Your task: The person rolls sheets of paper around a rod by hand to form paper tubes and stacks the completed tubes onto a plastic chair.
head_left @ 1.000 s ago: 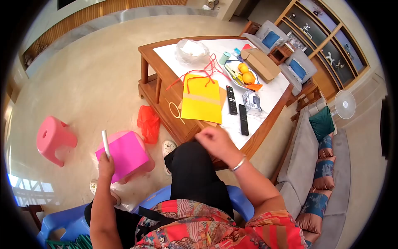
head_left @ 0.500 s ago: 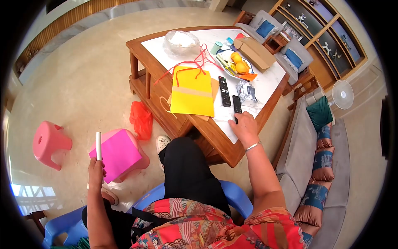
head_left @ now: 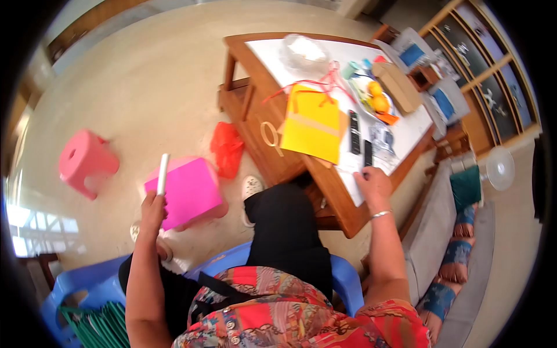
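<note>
The left hand (head_left: 154, 210) has its grip closed round a smooth, slim white rod (head_left: 163, 174), upright with a slight tilt, its upper part clear of the fist. The magenta sheet (head_left: 188, 194) just beyond lies flat on one of two rounded pink plastic stools (head_left: 212, 211). The right hand (head_left: 374, 184) bends its fingers over the near end of a slim black remote control (head_left: 368, 152) on the white-topped, wood-framed counter (head_left: 348, 194); whether that grip has closed on it, I cannot tell. Two remotes lie there, the second black button remote (head_left: 354, 133) beside a matte yellow sheet (head_left: 313, 124) with a tan band; any print is too blurred to read. Thin red cords (head_left: 333, 74) trail over the sheet's far edge. Two round oranges (head_left: 379, 104) sit farther off.
</note>
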{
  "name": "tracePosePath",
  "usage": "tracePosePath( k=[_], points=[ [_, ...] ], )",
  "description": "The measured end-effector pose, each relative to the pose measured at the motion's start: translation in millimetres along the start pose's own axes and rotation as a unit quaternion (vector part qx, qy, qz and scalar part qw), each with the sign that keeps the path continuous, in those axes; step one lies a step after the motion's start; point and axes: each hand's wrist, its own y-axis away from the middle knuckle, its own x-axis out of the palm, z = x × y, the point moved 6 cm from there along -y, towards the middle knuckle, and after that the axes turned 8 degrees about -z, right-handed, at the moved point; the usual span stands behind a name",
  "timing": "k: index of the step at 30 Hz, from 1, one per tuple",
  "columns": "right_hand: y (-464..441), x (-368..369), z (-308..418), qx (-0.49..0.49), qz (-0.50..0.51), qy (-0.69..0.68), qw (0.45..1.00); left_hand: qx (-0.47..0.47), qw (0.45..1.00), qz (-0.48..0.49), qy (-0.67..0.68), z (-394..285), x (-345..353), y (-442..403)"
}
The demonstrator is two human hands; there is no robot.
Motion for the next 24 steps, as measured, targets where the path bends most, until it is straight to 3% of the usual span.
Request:
tracePosePath(
  k=[3,5,7,10,15,19,24],
  points=[
    [-5,-4,-4,-0.003,-0.048,-0.019,0.999,0.019,1.000,-0.011,-0.015,1,-6,-7],
    [-13,-7,-4,-0.063,-0.153,-0.130,0.978,0.012,1.000,-0.023,-0.014,-3,-11,-6],
    [-6,-54,66,-0.104,-0.146,-0.146,0.973,0.005,0.999,-0.035,-0.027,-7,-18,-7],
    [14,-66,160,-0.147,-0.097,-0.319,0.931,-0.001,0.997,-0.057,-0.045,-8,-25,-12],
    [79,-20,332,-0.321,0.104,-0.417,0.844,0.053,0.979,-0.103,-0.166,25,-39,-36],
    [141,91,419,-0.453,0.177,-0.374,0.789,0.057,0.966,-0.128,-0.219,23,-52,-28],
    [192,154,441,-0.467,0.255,-0.233,0.814,0.051,0.963,-0.158,-0.214,6,-73,-19]
  ],
)
